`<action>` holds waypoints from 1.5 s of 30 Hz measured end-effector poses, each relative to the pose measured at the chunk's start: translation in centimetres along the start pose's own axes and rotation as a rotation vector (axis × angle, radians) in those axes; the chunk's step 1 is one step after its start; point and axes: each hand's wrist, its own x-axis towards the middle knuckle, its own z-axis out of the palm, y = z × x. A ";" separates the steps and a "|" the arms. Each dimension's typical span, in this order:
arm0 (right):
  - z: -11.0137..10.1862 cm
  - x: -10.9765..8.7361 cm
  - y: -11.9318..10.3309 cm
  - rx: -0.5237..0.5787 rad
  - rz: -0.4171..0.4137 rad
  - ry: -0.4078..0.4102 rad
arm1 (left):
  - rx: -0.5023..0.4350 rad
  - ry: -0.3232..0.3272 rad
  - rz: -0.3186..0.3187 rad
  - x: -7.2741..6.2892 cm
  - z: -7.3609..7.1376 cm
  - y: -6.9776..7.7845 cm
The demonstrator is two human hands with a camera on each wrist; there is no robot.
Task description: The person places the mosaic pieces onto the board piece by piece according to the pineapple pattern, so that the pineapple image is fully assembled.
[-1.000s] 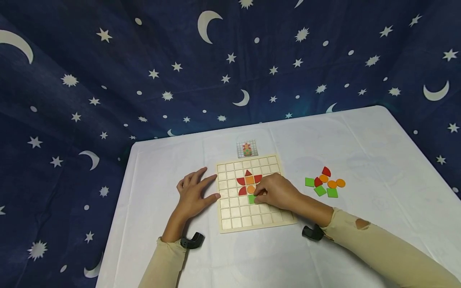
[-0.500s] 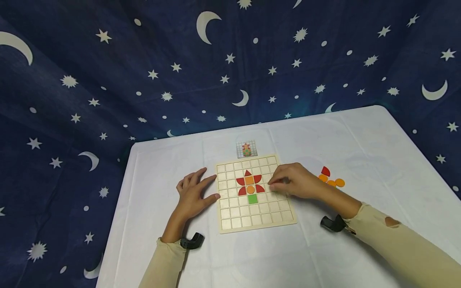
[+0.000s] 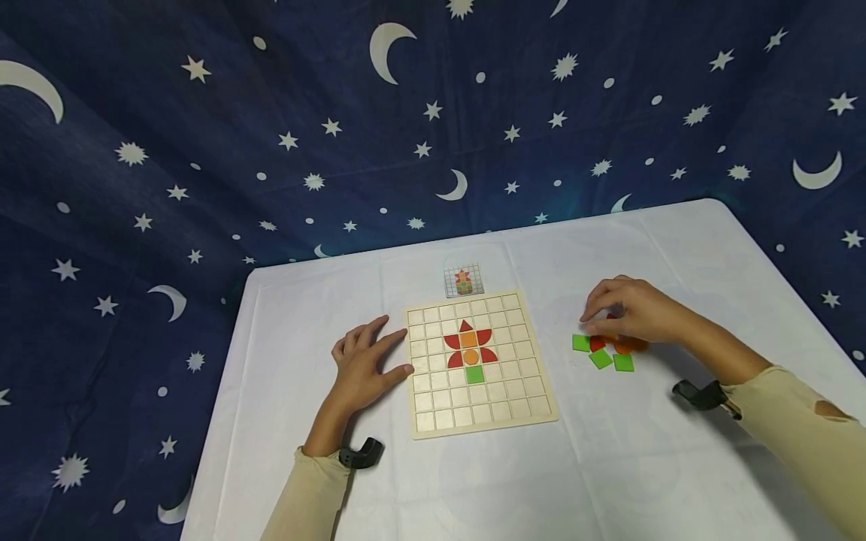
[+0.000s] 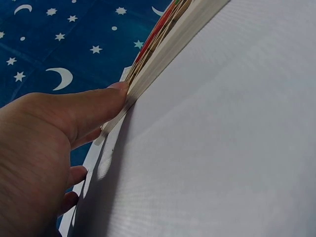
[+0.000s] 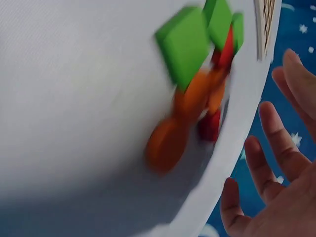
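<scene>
My left hand (image 3: 361, 370) lies at the left edge of a pale wooden grid board (image 3: 501, 412), its fingers spread. In the left wrist view, the thumb (image 4: 106, 104) touches the board's edge. On the board, red pieces surround an orange square (image 3: 468, 339) and an orange disc (image 3: 470, 357), with a green square (image 3: 475, 374) below. My right hand (image 3: 639, 309) hovers over a loose pile of pieces, holding nothing visible, its fingers loosely bent. Beneath it are green squares (image 3: 624, 363), a red piece (image 3: 597, 343) and orange discs (image 5: 168, 143); the hand partly hides the pile.
A small pattern card (image 3: 463, 280) with a gridded picture lies just beyond the board. A white cloth (image 3: 338, 300) covers the table, and a dark blue curtain (image 3: 271, 98) with moons and stars hangs behind it.
My right hand has moved right from the board to above the loose pieces. A red piece it had covered beside the orange disc now shows. My left hand has stayed put.
</scene>
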 end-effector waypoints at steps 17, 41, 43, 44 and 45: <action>0.1 -1.6 3.4 0.013 0.064 -0.068 | -0.004 -0.015 -0.014 0.0 -0.2 0.2; 0.4 -1.3 1.3 0.083 0.068 0.029 | -0.004 -0.013 -0.014 0.0 -0.3 0.3; 0.6 -1.2 1.0 0.120 0.070 0.046 | -0.006 -0.013 -0.014 0.0 -0.2 0.3; 0.7 -1.1 0.9 0.136 0.068 0.055 | -0.007 -0.013 -0.014 0.0 -0.2 0.2; 0.9 -1.0 0.8 0.149 0.061 0.066 | -0.007 -0.014 -0.014 0.0 -0.2 0.2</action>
